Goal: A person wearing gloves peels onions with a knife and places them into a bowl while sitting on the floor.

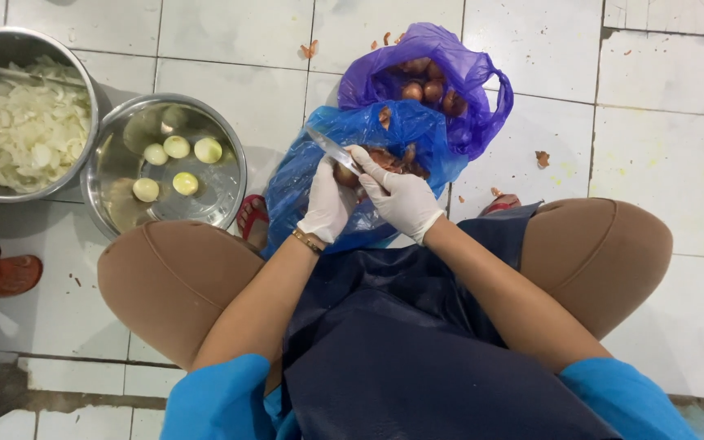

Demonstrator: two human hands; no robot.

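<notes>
White gloves on left hand point(327, 208), right hand point(401, 198); gold bracelet; blue sleeves; navy apron; tan trousers; red sandals.

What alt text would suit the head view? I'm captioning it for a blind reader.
Seen from above, a seated person's gloved left hand holds an onion while the gloved right hand works a knife on it over a blue bag. A purple bag holds more onions; two metal bowls sit left.

Bright, even overhead light; soft shadows pool under the steel bowls point(165, 163) at nine o'clock (slight glare there), edges bowed.
</notes>
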